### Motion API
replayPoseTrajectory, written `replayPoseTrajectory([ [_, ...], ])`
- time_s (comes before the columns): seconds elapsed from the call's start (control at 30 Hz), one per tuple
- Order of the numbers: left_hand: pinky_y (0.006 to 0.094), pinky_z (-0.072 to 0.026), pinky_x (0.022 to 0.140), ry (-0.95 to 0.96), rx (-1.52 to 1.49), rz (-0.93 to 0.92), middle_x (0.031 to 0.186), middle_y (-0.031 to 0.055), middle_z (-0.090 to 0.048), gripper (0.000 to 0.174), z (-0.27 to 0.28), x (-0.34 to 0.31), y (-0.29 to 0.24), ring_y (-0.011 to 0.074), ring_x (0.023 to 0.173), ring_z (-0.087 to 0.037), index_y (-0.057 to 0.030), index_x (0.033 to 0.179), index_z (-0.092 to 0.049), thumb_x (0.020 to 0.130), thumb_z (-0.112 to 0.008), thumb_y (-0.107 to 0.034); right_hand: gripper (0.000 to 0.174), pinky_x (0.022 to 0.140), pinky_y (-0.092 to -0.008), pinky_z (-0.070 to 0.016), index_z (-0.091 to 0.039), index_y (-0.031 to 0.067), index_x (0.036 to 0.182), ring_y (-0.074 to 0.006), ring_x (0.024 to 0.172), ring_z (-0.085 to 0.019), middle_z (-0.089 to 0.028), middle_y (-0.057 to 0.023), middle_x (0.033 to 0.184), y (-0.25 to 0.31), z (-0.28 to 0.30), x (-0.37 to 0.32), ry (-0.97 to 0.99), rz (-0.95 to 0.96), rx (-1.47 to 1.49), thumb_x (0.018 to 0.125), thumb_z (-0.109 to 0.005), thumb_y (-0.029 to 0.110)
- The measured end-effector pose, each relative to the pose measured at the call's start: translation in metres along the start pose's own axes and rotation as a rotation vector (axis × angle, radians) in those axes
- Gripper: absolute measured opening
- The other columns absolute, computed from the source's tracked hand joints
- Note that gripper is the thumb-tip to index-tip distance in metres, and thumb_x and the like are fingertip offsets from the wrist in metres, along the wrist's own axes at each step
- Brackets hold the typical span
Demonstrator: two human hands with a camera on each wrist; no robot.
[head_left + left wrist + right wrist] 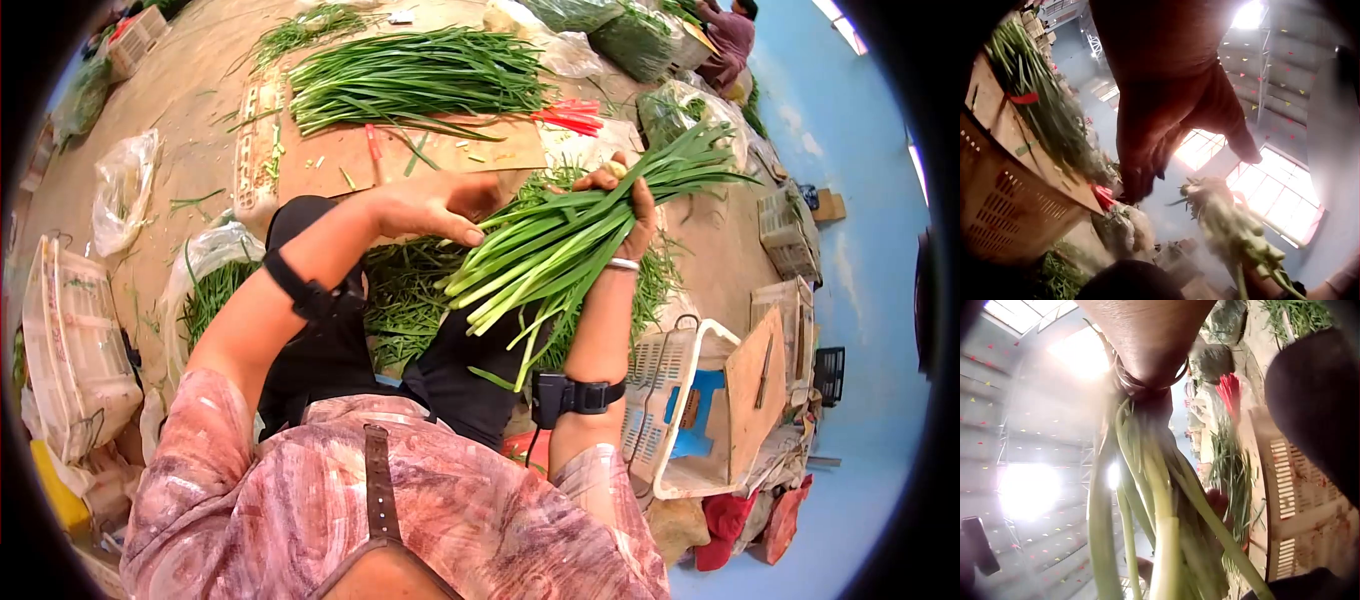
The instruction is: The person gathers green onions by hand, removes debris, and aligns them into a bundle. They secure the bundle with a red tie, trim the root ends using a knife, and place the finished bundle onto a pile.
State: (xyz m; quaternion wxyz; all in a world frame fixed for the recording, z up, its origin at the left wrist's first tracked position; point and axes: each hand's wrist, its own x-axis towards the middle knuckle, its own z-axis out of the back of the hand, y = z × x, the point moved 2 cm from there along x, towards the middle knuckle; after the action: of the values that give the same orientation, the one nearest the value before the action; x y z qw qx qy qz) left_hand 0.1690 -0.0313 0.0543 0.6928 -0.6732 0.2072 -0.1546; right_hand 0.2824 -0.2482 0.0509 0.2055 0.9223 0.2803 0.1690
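Note:
A bunch of long, flat-leaved green stalks (560, 245) with pale cut ends lies slantwise across my right hand (640, 222). My right hand grips it from the far side, its fingers curled about the stalks. The pale ends point towards my lap, and the leafy tips point away to the right. My left hand (435, 205) is just left of the bunch, fingers extended and thumb tip close to the stalks. In the left wrist view, a gap shows between the thumb and fingers of the left hand (1166, 106). Pale stalks (1163, 550) fill the right wrist view.
Ahead, a large pile of similar greens (420, 75) lies on a board (320, 160) over a crate, beside red ties (570, 115). Leafy trimmings (405, 300) lie between my knees. Crates (80, 345) stand at left; another holding a blue item (655, 400) stands right.

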Motion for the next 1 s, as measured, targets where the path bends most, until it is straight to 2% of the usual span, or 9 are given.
replayPoseTrajectory([
  [0.13,0.0368,-0.0425,0.092,0.372,-0.530,0.050,0.114,0.0157,-0.056,0.096,-0.029,0.006,0.064,0.0230,0.103,-0.055,0.0029,0.122,-0.045,0.054,-0.078,-0.056,0.042,0.088,-0.0387,-0.0408,-0.049,-0.0006,0.117,-0.0162,0.085,-0.052,-0.054,-0.0063,0.084,-0.048,-0.003,0.018,0.063,-0.082,0.240,0.083,-0.057,0.023],
  [0.37,0.0453,-0.0498,0.085,0.081,-1.085,-0.220,0.112,0.0250,-0.053,0.080,-0.045,-0.021,0.041,0.0393,0.101,-0.056,0.0033,0.125,-0.040,0.064,-0.077,-0.034,0.042,0.079,-0.0423,-0.0502,-0.047,-0.0039,0.114,-0.0238,0.082,-0.057,-0.057,-0.0129,0.090,-0.095,-0.033,0.086,0.138,-0.328,0.210,0.084,-0.057,0.024],
  [0.47,0.0529,-0.0387,0.096,0.043,-1.256,-0.316,0.117,0.0260,-0.051,0.073,-0.026,-0.020,0.039,0.0433,0.117,-0.044,0.0044,0.126,-0.040,0.070,-0.072,-0.030,0.060,0.079,-0.0429,-0.0518,-0.048,-0.0028,0.113,-0.0287,0.089,-0.061,-0.059,-0.0184,0.103,-0.104,-0.042,0.119,0.106,-0.473,-0.060,0.082,-0.058,0.047],
  [0.53,0.0555,-0.0364,0.097,0.044,-1.430,-0.382,0.121,0.0257,-0.047,0.066,-0.013,-0.011,0.060,0.0463,0.119,-0.039,0.0022,0.129,-0.036,0.076,-0.066,-0.024,0.061,0.072,-0.0384,-0.0533,-0.053,0.0015,0.111,-0.0238,0.085,-0.063,-0.061,-0.0142,0.104,-0.114,-0.006,0.138,-0.070,-0.343,-0.592,0.084,-0.048,0.056],
  [0.6,0.0568,-0.0358,0.097,-0.096,-1.503,-0.390,0.121,0.0261,-0.046,0.064,-0.003,-0.009,0.082,0.0480,0.118,-0.039,0.0013,0.129,-0.035,0.077,-0.064,-0.023,0.061,0.066,-0.0336,-0.0530,-0.049,0.0012,0.117,-0.0213,0.078,-0.063,-0.062,-0.0109,0.100,-0.111,0.032,0.122,-0.272,-0.450,-0.912,0.088,-0.044,0.054],
  [0.77,0.0491,-0.0474,0.088,-0.162,-1.638,-0.369,0.125,0.0312,-0.042,0.068,-0.008,-0.008,0.111,0.0454,0.112,-0.047,0.0037,0.130,-0.035,0.078,-0.066,-0.029,0.054,0.059,-0.0284,-0.0497,-0.051,-0.0042,0.115,-0.0174,0.069,-0.060,-0.063,-0.0111,0.088,-0.116,0.012,0.036,-0.291,-0.496,-0.921,0.090,-0.046,0.044],
  [0.87,0.0445,-0.0519,0.083,-0.135,-1.681,-0.277,0.124,0.0318,-0.043,0.060,-0.011,-0.010,0.114,0.0425,0.112,-0.048,0.0035,0.128,-0.037,0.081,-0.063,-0.022,0.030,0.067,-0.0337,-0.0490,-0.057,-0.0030,0.105,-0.0253,0.076,-0.063,-0.061,-0.0195,0.100,-0.108,0.007,0.038,-0.124,-0.024,-1.926,0.083,-0.059,0.017],
  [0.93,0.0408,-0.0541,0.080,-0.139,-1.652,-0.289,0.123,0.0294,-0.045,0.054,-0.009,-0.008,0.121,0.0376,0.108,-0.053,0.0030,0.128,-0.038,0.083,-0.061,-0.017,0.029,0.068,-0.0354,-0.0486,-0.059,0.0016,0.105,-0.0270,0.075,-0.062,-0.061,-0.0171,0.095,-0.102,-0.025,0.051,-0.125,0.243,-1.958,0.079,-0.063,0.011],
  [1.0,0.0372,-0.0558,0.076,-0.123,-1.563,-0.263,0.118,0.0256,-0.051,0.051,-0.008,-0.007,0.129,0.0311,0.099,-0.060,0.0026,0.126,-0.041,0.083,-0.061,-0.016,0.030,0.069,-0.0373,-0.0482,-0.060,0.0045,0.103,-0.0275,0.078,-0.060,-0.060,-0.0145,0.094,-0.113,-0.054,0.067,-0.042,0.251,-1.897,0.074,-0.067,0.010],
])
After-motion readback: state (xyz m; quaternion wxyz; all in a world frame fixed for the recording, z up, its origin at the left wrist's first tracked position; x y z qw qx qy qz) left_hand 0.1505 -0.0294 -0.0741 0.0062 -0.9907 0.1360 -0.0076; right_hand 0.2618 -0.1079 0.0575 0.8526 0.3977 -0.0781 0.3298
